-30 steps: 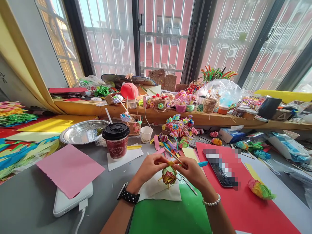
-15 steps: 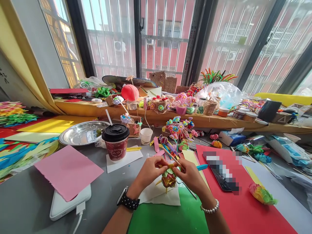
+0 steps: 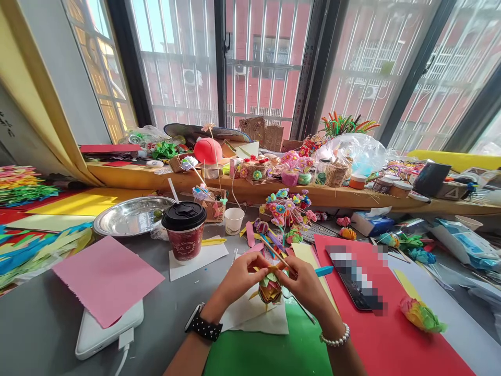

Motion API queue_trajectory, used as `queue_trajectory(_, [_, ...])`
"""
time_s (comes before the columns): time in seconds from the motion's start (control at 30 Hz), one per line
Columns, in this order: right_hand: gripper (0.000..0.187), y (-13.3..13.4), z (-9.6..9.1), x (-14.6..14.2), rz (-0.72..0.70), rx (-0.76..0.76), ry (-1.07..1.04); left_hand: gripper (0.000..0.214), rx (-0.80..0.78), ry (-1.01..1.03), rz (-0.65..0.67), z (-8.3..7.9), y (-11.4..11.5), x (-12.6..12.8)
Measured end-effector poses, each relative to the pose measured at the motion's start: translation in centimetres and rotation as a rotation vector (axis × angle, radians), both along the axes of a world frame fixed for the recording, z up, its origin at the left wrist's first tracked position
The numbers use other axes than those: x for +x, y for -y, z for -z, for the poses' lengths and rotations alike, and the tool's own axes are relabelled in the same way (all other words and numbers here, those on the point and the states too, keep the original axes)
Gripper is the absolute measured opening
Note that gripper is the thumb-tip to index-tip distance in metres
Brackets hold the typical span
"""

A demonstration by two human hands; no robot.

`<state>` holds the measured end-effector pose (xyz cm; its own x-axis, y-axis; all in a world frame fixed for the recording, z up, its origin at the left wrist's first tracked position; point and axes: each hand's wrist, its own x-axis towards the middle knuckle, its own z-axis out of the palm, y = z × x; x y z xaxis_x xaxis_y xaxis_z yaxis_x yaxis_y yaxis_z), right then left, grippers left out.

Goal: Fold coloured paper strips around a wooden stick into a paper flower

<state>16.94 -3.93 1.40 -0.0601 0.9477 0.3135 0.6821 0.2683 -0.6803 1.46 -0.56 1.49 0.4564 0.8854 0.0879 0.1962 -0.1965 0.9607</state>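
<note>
A paper flower (image 3: 270, 290) with green, pink and yellow folded petals hangs between my hands over a white paper sheet (image 3: 254, 316). My left hand (image 3: 247, 274) pinches its upper edge between thumb and fingers. On the other side, my right hand (image 3: 299, 277) also pinches the flower's top. A thin wooden stick (image 3: 274, 249) is tucked in my right hand and slants up to the left. Under that hand, a thin dark metal tool (image 3: 303, 309) slants down to the right; I cannot tell whether the hand holds it. Beneath lies a green sheet (image 3: 270, 355).
A lidded drink cup (image 3: 185, 235) with a straw stands left, beside a metal plate (image 3: 105, 222) and a small paper cup (image 3: 234, 222). Pink paper (image 3: 109, 279) covers part of a white power bank (image 3: 107, 329). Right are a phone (image 3: 352, 282) on red paper (image 3: 395, 334) and another paper flower (image 3: 422, 313).
Both hands stay pinched at the flower's top with only slight finger movement. The whole view has shifted a little; nothing was taken up or let go.
</note>
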Motion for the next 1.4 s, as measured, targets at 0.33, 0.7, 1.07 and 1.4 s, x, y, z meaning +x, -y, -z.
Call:
queue_trajectory(0.33, [0.022, -0.5, 0.3, 0.3, 0.078, 0.048, -0.195, 0.042, -0.235, 0.188, 0.141, 0.5, -0.4, 0.2])
queue_trajectory(0.7, [0.025, -0.5, 0.3, 1.2, -0.019, 0.054, -0.107, 0.031, -0.131, 0.063, 0.211, 0.2, -0.3, -0.2])
queue_trajectory(1.07, [0.032, -0.6, 0.6, 1.2, 0.104, 0.099, -0.092, 0.072, 0.057, -0.066, 0.054, 0.3, 0.4, 0.1])
queue_trajectory(1.4, [0.032, -0.6, 0.4, 1.5, 0.038, 0.090, -0.072, 0.061, 0.141, -0.097, 0.065, 0.2, 0.2, 0.1])
